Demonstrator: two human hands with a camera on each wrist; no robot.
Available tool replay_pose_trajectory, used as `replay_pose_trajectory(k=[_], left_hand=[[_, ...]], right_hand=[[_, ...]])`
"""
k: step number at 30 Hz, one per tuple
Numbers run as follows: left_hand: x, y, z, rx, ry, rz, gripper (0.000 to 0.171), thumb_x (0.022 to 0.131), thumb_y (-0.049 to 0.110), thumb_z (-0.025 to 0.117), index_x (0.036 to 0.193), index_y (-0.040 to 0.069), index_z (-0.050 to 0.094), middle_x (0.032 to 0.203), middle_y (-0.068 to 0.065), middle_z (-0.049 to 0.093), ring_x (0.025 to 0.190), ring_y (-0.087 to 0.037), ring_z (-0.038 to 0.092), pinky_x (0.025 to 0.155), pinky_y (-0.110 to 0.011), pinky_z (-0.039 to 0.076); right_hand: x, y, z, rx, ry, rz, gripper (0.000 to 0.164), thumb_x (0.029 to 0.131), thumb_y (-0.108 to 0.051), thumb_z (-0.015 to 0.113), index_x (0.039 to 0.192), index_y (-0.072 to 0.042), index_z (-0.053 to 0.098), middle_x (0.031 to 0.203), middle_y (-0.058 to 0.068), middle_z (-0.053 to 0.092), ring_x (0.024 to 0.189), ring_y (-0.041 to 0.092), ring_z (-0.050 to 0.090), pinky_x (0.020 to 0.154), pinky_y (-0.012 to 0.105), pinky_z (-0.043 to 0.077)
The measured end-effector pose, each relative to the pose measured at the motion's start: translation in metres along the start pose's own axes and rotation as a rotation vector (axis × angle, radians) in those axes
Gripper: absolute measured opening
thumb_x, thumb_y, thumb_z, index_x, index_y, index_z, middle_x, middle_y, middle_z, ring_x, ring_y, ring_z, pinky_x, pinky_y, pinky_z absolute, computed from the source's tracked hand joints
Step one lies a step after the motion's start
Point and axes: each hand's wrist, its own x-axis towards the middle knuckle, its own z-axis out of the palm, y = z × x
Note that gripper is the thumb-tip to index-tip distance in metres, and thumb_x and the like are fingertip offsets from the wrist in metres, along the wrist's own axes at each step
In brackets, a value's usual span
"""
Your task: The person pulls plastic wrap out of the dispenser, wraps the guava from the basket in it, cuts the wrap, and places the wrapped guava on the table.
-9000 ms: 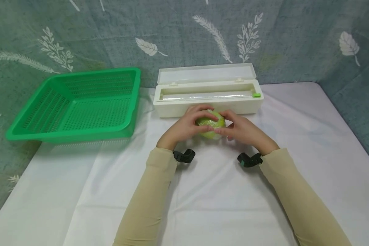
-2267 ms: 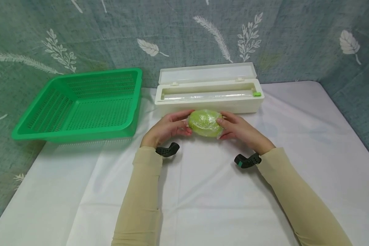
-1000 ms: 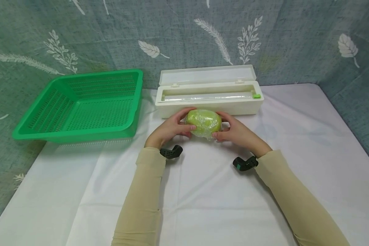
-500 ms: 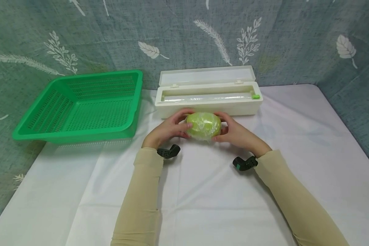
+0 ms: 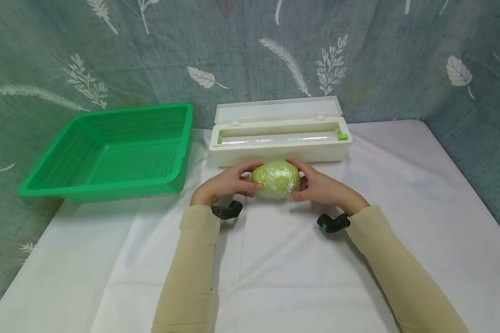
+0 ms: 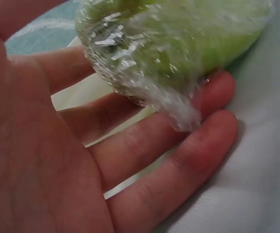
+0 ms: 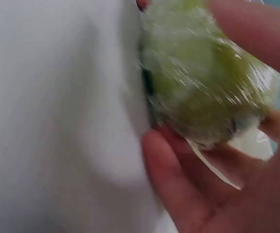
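Observation:
A smooth yellow-green oval fruit [image 5: 276,179] is wrapped in shiny clear cling film; its exact kind is unclear. Both hands hold it just in front of the cling film box. My left hand [image 5: 230,181] grips its left end, with thumb at the front and fingers behind. On the opposite end, my right hand [image 5: 324,185] holds it in the same manner. Wrinkled film [image 6: 179,109] bunches into a loose tail beside the left fingertips in the left wrist view. The right wrist view shows tightly stretched film [image 7: 203,77] over the fruit, with the right fingers curled beneath.
A white cling film box [image 5: 281,150] stands at the back, lid [image 5: 277,110] raised, a film roll [image 5: 279,138] and green slider [image 5: 342,137] visible. The green slotted basket [image 5: 108,189] is at the left. White cloth [image 5: 275,268] covers the table; a patterned curtain [image 5: 241,51] hangs behind.
Nine seconds ago the left hand lay over the fruit's top; it has since shifted to the left end. The fruit has been turned between the hands. The head view has tilted up slightly.

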Motion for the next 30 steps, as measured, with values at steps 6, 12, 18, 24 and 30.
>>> replay_pose_trajectory(k=[6, 12, 18, 24, 30], left_hand=[[-0.004, 0.01, -0.001, 0.048, -0.036, 0.005, 0.068, 0.078, 0.021, 0.07, 0.136, 0.025, 0.035, 0.118, -0.01, 0.047, 0.085, -0.028, 0.056, 0.077, -0.04, 0.047], [0.0, 0.006, -0.002, 0.117, -0.065, 0.047, 0.067, 0.078, 0.019, 0.069, 0.135, 0.026, 0.035, 0.124, -0.007, 0.044, 0.09, -0.022, 0.055, 0.075, -0.035, 0.048], [0.003, 0.019, 0.009, 0.361, -0.025, 0.054, 0.06, 0.076, 0.04, 0.068, 0.128, 0.025, 0.042, 0.111, 0.001, 0.051, 0.089, -0.016, 0.052, 0.076, -0.031, 0.045], [0.009, 0.027, 0.025, 0.484, 0.049, -0.029, 0.071, 0.066, 0.047, 0.073, 0.119, 0.013, 0.041, 0.104, 0.002, 0.053, 0.091, -0.013, 0.052, 0.08, -0.029, 0.041], [0.01, 0.03, 0.03, 0.483, 0.073, -0.061, 0.076, 0.064, 0.037, 0.078, 0.12, 0.007, 0.037, 0.103, -0.003, 0.052, 0.081, -0.017, 0.055, 0.07, -0.029, 0.046]], right_hand=[[-0.003, -0.005, -0.007, -0.042, -0.035, 0.022, 0.091, 0.071, -0.042, 0.072, 0.141, -0.036, 0.014, 0.133, 0.002, 0.027, 0.106, 0.022, 0.048, 0.086, 0.04, 0.04], [-0.003, -0.005, -0.003, -0.105, 0.044, 0.014, 0.082, 0.071, -0.054, 0.066, 0.137, -0.034, 0.023, 0.13, 0.003, 0.036, 0.102, 0.02, 0.053, 0.086, 0.041, 0.04], [-0.002, -0.006, 0.005, -0.254, 0.124, -0.019, 0.087, 0.065, -0.054, 0.071, 0.135, -0.031, 0.025, 0.116, -0.001, 0.048, 0.088, 0.015, 0.054, 0.075, 0.034, 0.043], [-0.001, -0.008, 0.008, -0.296, 0.125, -0.016, 0.087, 0.066, -0.05, 0.072, 0.134, -0.03, 0.023, 0.104, 0.004, 0.055, 0.084, 0.017, 0.054, 0.072, 0.033, 0.043], [0.0, -0.005, 0.011, -0.349, 0.145, -0.036, 0.091, 0.067, -0.045, 0.074, 0.138, -0.029, 0.019, 0.113, 0.009, 0.053, 0.095, 0.02, 0.052, 0.078, 0.038, 0.042]])
